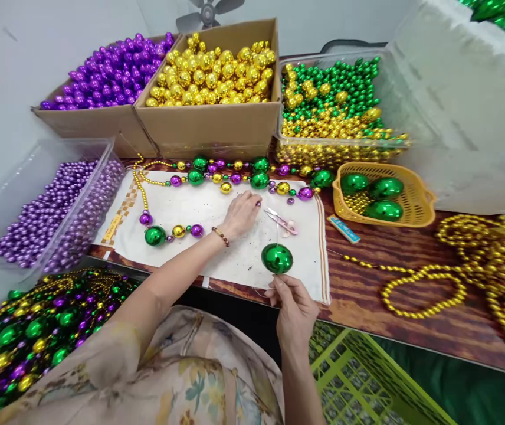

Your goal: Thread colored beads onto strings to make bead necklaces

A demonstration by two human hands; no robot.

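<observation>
My left hand [242, 213] rests on the white cloth [182, 203], fingers curled together at a small purple bead [258, 203]. Close to the cloth's front edge, my right hand [294, 304] pinches the lower end of a large green bead [277, 258]; a thin thread shows by the fingers. Between the hands and slightly right lie pink-handled scissors [281, 222]. On the cloth's left side is a strung section with a green bead [155, 236], a gold bead [179, 231] and purple beads. Mixed bead strands [217, 177] run along the back.
Boxes of purple beads [111, 74] and gold beads [212, 71] stand behind. A clear bin [341, 100] holds green and gold beads. On the right are an orange basket [412, 215], a blue-and-white packet [343, 229] and gold bead strings [425, 289]. A green crate [358, 366] sits below.
</observation>
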